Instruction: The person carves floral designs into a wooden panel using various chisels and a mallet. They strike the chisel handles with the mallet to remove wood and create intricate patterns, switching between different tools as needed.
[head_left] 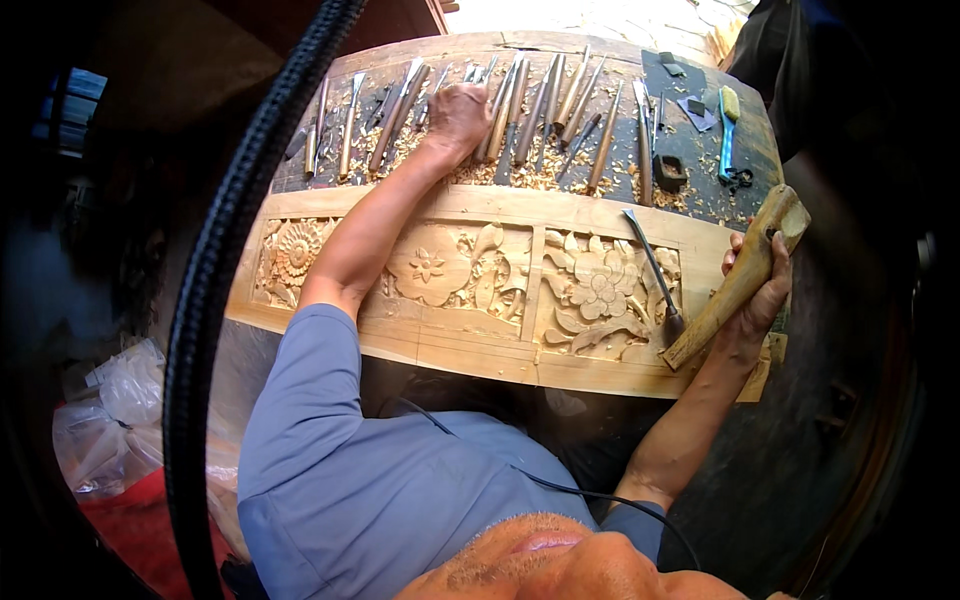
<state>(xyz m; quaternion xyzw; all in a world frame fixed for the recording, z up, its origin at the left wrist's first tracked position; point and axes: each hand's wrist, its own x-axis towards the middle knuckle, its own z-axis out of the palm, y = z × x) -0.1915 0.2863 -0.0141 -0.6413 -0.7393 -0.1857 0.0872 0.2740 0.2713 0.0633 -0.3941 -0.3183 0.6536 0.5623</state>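
My left hand [460,117] reaches over the panel into a row of carving tools, its fingers curled down among them. What those fingers touch is hidden behind the hand. My right hand [766,292] is wrapped round a wooden mallet [735,285], a thick club-like piece held slantwise over the panel's right end. Beneath both arms lies a long pale wooden panel [450,335] with flowers and leaves carved in relief. A slim chisel [651,262] with a dark handle rests on its right-hand carved section, close to the mallet's lower end.
Several chisels and gouges, such as a wooden-handled one [603,150], lie among shavings on the dark bench [700,170]. A blue brush [728,135] and a small dark block [670,173] are farther right. Clear plastic bags [110,430] sit lower left. A black braided cable [230,240] crosses the view.
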